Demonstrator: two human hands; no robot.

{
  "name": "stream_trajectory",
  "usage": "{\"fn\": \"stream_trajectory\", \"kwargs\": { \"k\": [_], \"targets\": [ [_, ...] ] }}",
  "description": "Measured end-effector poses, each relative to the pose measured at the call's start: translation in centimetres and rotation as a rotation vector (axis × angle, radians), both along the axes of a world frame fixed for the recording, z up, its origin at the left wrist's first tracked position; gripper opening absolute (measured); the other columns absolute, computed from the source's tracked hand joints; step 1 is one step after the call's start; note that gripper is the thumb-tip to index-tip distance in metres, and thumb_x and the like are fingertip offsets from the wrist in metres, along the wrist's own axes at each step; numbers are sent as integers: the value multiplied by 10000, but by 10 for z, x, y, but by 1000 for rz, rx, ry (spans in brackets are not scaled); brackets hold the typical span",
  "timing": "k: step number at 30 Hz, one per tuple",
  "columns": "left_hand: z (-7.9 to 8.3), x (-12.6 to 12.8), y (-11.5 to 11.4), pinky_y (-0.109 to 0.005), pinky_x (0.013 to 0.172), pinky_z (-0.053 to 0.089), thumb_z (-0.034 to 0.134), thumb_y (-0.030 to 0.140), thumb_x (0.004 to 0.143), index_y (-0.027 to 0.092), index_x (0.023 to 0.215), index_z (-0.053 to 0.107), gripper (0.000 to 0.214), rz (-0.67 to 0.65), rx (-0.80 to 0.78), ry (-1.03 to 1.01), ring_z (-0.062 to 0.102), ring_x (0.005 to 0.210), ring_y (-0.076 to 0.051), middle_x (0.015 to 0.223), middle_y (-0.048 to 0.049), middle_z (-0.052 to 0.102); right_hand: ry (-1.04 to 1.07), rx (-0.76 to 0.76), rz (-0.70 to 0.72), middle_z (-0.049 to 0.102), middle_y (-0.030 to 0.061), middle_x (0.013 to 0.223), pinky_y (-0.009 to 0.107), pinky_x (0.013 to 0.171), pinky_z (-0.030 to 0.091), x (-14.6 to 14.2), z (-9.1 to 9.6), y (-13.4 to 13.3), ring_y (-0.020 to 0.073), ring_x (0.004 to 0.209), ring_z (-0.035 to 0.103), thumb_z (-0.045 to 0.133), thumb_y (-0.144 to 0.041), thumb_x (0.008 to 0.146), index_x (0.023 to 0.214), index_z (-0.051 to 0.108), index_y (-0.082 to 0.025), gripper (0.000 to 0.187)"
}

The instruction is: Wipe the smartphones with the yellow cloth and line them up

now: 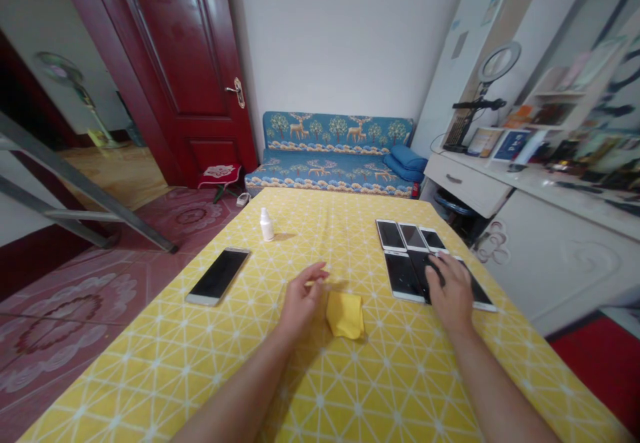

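The left hand (303, 299) holds a loose, half-open, empty grip just beside a crumpled yellow microfibre cloth (345, 315). The right hand (451, 293) lies open, fingers spread on a glossy black smartphone (423, 273) in a block of phones at right. Left of center, on the patterned yellow desk (125, 356), lie a slim phone (217, 276) and, farther up, a white plastic dropper bottle (267, 225).

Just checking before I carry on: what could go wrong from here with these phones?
The right hand rests on the closely grouped phones, so pressing or dragging might slide one against another and scratch a screen. The single phone lies near the edge of the yellow tablecloth, so a knock could possibly send it onto the tiled floor. The small white bottle stands upright and could tip if bumped.
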State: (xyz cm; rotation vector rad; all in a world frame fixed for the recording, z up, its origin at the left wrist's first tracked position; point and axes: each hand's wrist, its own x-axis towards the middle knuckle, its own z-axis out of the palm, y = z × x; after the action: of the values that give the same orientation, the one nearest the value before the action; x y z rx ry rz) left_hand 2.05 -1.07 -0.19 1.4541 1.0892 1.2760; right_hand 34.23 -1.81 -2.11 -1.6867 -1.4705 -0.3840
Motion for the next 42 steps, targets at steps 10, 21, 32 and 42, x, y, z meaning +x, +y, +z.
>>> {"fn": "stream_trajectory", "kwargs": {
  "k": [10, 21, 32, 42],
  "targets": [
    [-6, -107, 40, -649, 974, 241, 437, 356, 847, 85, 1358, 400, 580, 948, -186, 1172, 277, 1331, -451, 1377, -311, 388, -15, -621, 639, 491, 95, 1410, 496, 1071, 331, -170, 26, -60, 323, 1300, 405, 751, -476, 679, 1225, 632, -256, 601],
    [20, -131, 40, -443, 849, 423, 599, 663, 640, 81, 1425, 250, 1037, 662, -412, 1234, 539, 1112, -435, 1171, -289, 578, 14, -560, 423, 484, 152, 1405, 432, 1093, 338, -183, 5, -59, 296, 1307, 418, 549, -138, 827, 1202, 628, -119, 384],
    [14, -90, 36, -352, 658, 523, 800, 358, 598, 184, 1177, 472, 688, 310, -410, 417, 684, 840, -288, 987, -144, 693, 655, -250, 527, 658, 41, 822, 294, 717, 468, -165, -6, -37, 195, 783, 605, 558, -248, 829, 839, 692, -182, 149],
    [11, -21, 11, -245, 647, 557, 610, 47, 760, 174, 1184, 543, 447, -148, -733, -658, 699, 760, -175, 960, -77, 710, 1063, -220, 471, 596, 2, 715, 251, 616, 401, -154, 3, -36, 166, 679, 515, 615, -483, 782, 772, 634, -165, 319]
  ]
}}
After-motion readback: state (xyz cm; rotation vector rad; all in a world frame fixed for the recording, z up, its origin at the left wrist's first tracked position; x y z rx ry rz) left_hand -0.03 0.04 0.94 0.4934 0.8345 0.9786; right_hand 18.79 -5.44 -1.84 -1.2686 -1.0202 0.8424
